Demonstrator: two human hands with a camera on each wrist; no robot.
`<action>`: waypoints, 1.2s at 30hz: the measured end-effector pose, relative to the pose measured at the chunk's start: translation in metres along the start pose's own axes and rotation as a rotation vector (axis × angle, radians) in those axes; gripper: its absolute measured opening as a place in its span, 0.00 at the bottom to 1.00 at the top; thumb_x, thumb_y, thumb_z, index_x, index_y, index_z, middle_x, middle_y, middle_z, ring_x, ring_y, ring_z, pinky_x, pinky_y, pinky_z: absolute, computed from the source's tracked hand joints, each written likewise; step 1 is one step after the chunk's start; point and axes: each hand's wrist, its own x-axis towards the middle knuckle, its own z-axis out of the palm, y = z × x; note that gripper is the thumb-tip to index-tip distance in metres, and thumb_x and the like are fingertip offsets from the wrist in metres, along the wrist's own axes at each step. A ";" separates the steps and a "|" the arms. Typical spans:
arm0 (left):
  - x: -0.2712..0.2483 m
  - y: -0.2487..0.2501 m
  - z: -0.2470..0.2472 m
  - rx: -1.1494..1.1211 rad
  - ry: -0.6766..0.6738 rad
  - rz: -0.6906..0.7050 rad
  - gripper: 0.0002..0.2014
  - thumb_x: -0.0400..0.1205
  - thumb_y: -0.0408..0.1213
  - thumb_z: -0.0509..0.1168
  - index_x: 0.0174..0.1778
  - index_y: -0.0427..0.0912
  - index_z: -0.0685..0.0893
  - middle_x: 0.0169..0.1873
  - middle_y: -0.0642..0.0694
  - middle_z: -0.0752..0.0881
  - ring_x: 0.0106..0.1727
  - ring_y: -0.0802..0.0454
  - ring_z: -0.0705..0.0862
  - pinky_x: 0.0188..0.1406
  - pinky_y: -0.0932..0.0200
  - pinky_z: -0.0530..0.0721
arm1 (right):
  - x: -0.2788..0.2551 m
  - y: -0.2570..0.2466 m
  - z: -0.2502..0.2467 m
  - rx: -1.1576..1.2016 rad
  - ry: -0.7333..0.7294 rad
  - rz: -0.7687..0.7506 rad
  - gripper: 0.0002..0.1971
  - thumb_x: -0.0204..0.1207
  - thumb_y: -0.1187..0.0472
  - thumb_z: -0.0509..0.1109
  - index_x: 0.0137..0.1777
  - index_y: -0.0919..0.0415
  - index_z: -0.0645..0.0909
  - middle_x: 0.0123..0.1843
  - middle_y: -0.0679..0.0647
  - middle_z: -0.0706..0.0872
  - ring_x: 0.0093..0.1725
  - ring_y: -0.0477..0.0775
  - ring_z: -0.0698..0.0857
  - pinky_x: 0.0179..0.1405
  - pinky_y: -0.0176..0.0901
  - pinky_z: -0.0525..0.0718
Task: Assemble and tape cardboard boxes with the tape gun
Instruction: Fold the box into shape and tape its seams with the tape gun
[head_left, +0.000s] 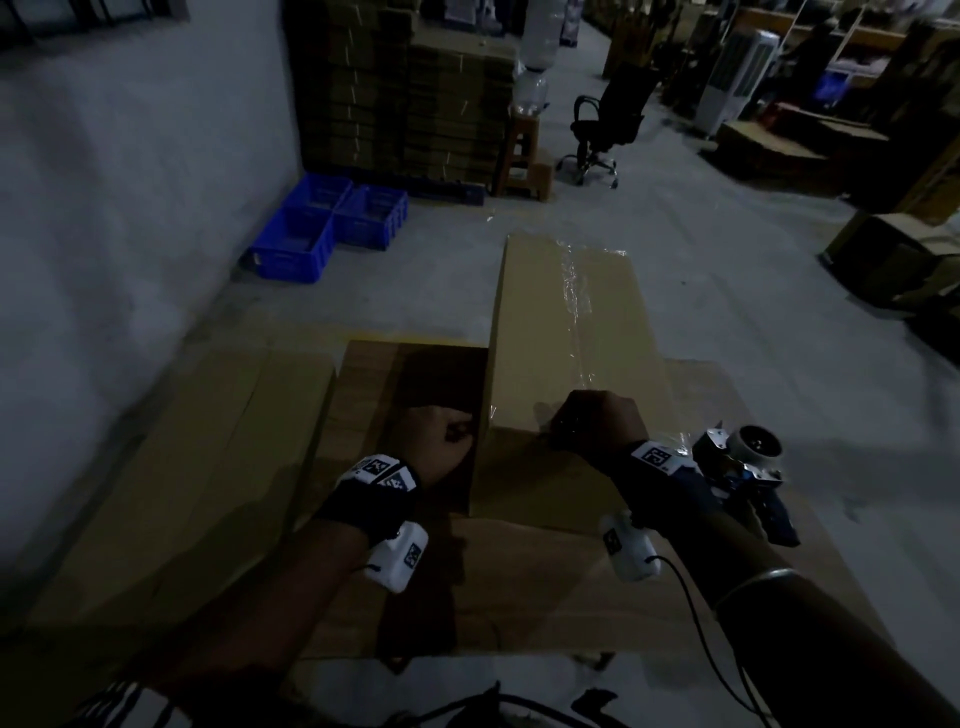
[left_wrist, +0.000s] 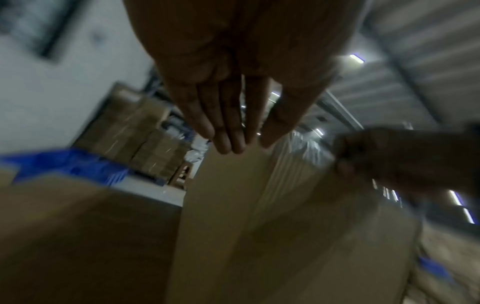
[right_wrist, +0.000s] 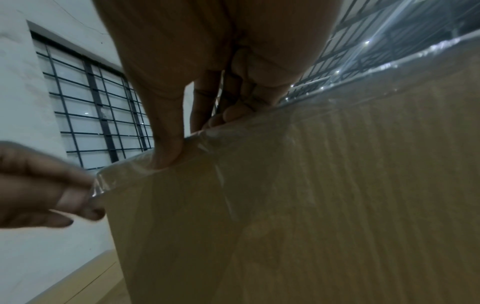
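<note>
Centre of the head view: tall brown cardboard box (head_left: 576, 332) with clear tape down its top, standing on flattened cardboard sheets (head_left: 171, 467) | left hand (head_left: 441, 441) fingers straight against box's left side | right hand (head_left: 597, 421) thumb and fingers curled over near taped edge | grey-and-blue tape gun (head_left: 743, 467) lower right, beside right wrist

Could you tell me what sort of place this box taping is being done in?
Probably a warehouse or packing area: tall stacks of flat cardboard against the wall, blue plastic crates on a bare concrete floor.
</note>
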 end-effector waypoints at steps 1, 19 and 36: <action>0.000 0.003 0.000 -0.047 0.051 -0.019 0.15 0.84 0.39 0.66 0.66 0.42 0.85 0.63 0.46 0.86 0.63 0.50 0.83 0.57 0.64 0.77 | -0.001 0.000 0.000 0.006 0.001 -0.004 0.13 0.71 0.45 0.83 0.44 0.47 0.83 0.41 0.44 0.82 0.42 0.46 0.78 0.36 0.36 0.72; 0.009 0.024 0.004 -0.105 0.050 -0.105 0.09 0.76 0.36 0.75 0.51 0.41 0.91 0.50 0.47 0.91 0.52 0.55 0.86 0.52 0.62 0.83 | -0.008 0.000 0.000 0.099 0.007 -0.042 0.10 0.71 0.53 0.84 0.49 0.54 0.90 0.53 0.53 0.89 0.53 0.57 0.86 0.47 0.38 0.77; -0.014 0.040 0.016 0.001 0.010 -0.156 0.10 0.83 0.38 0.67 0.52 0.39 0.91 0.47 0.42 0.91 0.45 0.47 0.88 0.47 0.57 0.85 | -0.004 0.006 -0.003 0.132 -0.022 -0.117 0.11 0.71 0.54 0.84 0.48 0.57 0.89 0.52 0.54 0.90 0.53 0.58 0.87 0.47 0.42 0.80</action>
